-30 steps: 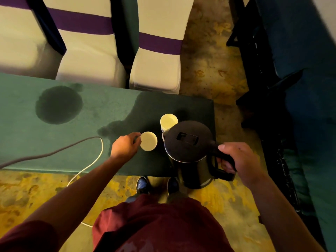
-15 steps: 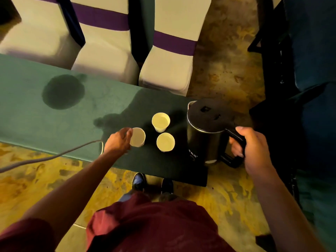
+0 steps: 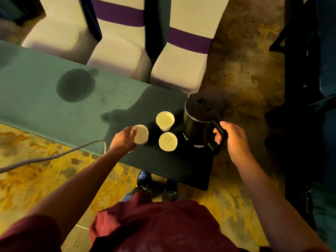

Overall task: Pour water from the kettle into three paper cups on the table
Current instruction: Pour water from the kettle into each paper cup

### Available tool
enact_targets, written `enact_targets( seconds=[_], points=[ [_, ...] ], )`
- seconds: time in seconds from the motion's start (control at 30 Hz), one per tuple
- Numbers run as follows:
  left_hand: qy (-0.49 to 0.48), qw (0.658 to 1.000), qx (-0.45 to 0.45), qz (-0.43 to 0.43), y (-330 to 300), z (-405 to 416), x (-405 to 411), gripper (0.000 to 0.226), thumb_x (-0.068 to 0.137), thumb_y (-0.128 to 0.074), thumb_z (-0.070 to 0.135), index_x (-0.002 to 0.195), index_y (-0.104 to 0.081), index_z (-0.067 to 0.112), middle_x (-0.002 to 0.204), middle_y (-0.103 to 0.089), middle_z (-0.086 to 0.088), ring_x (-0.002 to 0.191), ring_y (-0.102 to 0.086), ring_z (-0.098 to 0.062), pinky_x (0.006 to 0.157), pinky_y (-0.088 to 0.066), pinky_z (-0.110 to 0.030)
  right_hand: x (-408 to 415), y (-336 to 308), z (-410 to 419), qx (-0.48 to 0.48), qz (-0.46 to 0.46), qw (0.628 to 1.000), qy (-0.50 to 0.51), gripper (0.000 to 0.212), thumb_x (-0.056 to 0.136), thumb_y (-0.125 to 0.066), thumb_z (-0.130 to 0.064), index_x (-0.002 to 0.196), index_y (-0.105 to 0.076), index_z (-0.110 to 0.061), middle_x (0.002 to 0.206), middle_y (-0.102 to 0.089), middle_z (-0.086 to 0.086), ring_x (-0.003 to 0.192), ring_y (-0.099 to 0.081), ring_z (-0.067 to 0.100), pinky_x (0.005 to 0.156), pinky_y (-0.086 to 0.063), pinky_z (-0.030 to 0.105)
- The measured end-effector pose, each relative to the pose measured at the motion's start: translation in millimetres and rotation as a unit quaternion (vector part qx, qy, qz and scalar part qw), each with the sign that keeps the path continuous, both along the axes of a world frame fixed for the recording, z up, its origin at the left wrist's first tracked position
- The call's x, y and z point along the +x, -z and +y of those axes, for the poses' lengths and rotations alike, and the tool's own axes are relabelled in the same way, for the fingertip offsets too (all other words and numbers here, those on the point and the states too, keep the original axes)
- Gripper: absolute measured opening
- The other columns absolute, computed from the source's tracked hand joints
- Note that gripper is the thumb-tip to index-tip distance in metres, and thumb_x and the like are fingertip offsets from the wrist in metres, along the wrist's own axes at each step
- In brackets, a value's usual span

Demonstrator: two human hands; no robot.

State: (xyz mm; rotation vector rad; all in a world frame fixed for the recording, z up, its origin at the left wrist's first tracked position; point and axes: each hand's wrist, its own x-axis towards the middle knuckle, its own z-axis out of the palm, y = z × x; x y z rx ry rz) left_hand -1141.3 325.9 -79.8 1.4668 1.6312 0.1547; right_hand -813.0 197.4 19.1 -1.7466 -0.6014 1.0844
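Head view puts the green-clothed surface (image 3: 45,99) across the frame, and I take the kettle (image 3: 201,122) as my landmark. It stands upright on the cloth at the surface's end, close to the corner. My right hand (image 3: 234,137) is clenched around its black handle. If I let go carelessly or nudge it away from the cups, I judge it could slip off that corner onto the floor.

Three paper cups sit just beside the kettle, toward my left arm: the far cup (image 3: 165,119), the near cup (image 3: 168,141) and the held cup (image 3: 141,134), which my left hand (image 3: 123,140) grasps by its wall, tilted a little. Squeezing thin paper or tipping it further could spill water. I cannot tell how full any cup is.

Well beyond the cups, a dark round wet patch (image 3: 75,85) stains the cloth. A grey cable (image 3: 54,157) hangs over the near edge and could snag my arm. White covered chairs (image 3: 120,51) with purple bands stand behind the surface, on a mottled yellow floor (image 3: 27,179).
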Motion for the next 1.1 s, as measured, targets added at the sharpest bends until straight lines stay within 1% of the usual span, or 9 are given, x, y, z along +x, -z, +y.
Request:
enact_targets(
  seconds=[0.2,0.33,0.47,0.53,0.63,0.7,0.83,0.93,1.1],
  points=[
    [-0.026,0.999,-0.024,-0.02,3,1,1,0.044,0.105,-0.039,0.043,0.134,-0.056,0.015,0.073,-0.071,-0.016,0.049,-0.067,-0.017,0.046,-0.053,-0.026,14,5,-9,-0.038,-0.001,0.999,-0.021,0.029,0.095,-0.058,-0.035,0.077,-0.077,-0.023,0.063,-0.067,0.001,0.079,-0.066,0.027,0.099,-0.049,0.047],
    [-0.038,0.997,-0.041,-0.045,7,1,-2,0.047,0.105,-0.038,0.044,0.139,-0.053,0.015,0.075,-0.07,-0.017,0.053,-0.067,-0.019,0.049,-0.055,-0.027,30,11,-30,-0.076,0.041,0.996,0.002,0.034,0.089,-0.071,-0.041,0.112,-0.073,-0.016,0.081,-0.076,0.004,0.086,-0.073,0.022,0.112,-0.044,0.052],
    [-0.06,0.995,-0.05,-0.07,10,0,-2,0.049,0.105,-0.037,0.046,0.142,-0.051,0.017,0.072,-0.069,-0.015,0.057,-0.067,-0.022,0.057,-0.059,-0.032,19,-7,-39,-0.096,0.026,0.995,-0.031,0.026,0.102,-0.056,-0.015,0.078,-0.066,-0.018,0.057,-0.07,-0.01,0.06,-0.065,-0.011,0.074,-0.048,0.006],
    [-0.062,0.994,-0.052,-0.073,11,-1,-1,0.049,0.105,-0.037,0.046,0.143,-0.049,0.017,0.071,-0.068,-0.014,0.057,-0.067,-0.022,0.058,-0.059,-0.032,16,-7,-43,-0.101,0.032,0.994,-0.039,0.02,0.096,-0.063,-0.029,0.081,-0.069,-0.018,0.061,-0.07,-0.007,0.063,-0.066,-0.013,0.068,-0.047,0.001],
    [-0.067,0.993,-0.059,-0.072,13,-1,-3,0.051,0.105,-0.037,0.046,0.146,-0.047,0.017,0.076,-0.069,-0.017,0.059,-0.067,-0.022,0.055,-0.057,-0.03,23,5,-51,-0.115,0.063,0.988,-0.082,0.057,0.06,-0.078,-0.072,0.094,-0.081,-0.026,0.094,-0.081,0.005,0.101,-0.074,0.016,0.102,-0.051,0.031],
    [-0.071,0.993,-0.064,-0.071,14,1,-2,0.051,0.105,-0.036,0.046,0.146,-0.046,0.017,0.078,-0.07,-0.018,0.059,-0.067,-0.022,0.053,-0.055,-0.029,25,8,-51,-0.125,0.05,0.989,-0.06,0.053,0.069,-0.077,-0.069,0.105,-0.079,-0.03,0.105,-0.078,0.004,0.114,-0.067,0.026,0.113,-0.04,0.046],
    [-0.069,0.993,-0.063,-0.072,14,2,-2,0.051,0.105,-0.036,0.047,0.145,-0.048,0.017,0.076,-0.07,-0.016,0.058,-0.067,-0.021,0.05,-0.054,-0.027,19,-10,-32,-0.174,-0.084,0.978,-0.083,0.045,0.102,-0.055,-0.042,0.135,-0.062,-0.013,0.109,-0.064,-0.002,0.104,-0.055,0.012,0.094,-0.036,0.031],
    [-0.07,0.992,-0.063,-0.078,13,3,-3,0.05,0.105,-0.035,0.046,0.144,-0.049,0.017,0.075,-0.069,-0.016,0.058,-0.067,-0.023,0.052,-0.054,-0.029,17,-21,-18,-0.158,-0.265,0.948,-0.072,0.04,0.103,-0.049,-0.047,0.125,-0.064,-0.016,0.102,-0.06,-0.001,0.104,-0.061,0.023,0.083,-0.041,0.034],
    [-0.062,0.993,-0.043,-0.089,11,1,-11,0.048,0.106,-0.036,0.045,0.138,-0.055,0.015,0.076,-0.071,-0.019,0.056,-0.066,-0.022,0.05,-0.053,-0.027,-12,-50,12,0.062,-0.407,0.911,0.004,0.029,0.094,-0.06,-0.027,0.12,-0.065,-0.014,0.103,-0.069,-0.004,0.09,-0.065,0.011,0.078,-0.052,0.02]
  ],
)
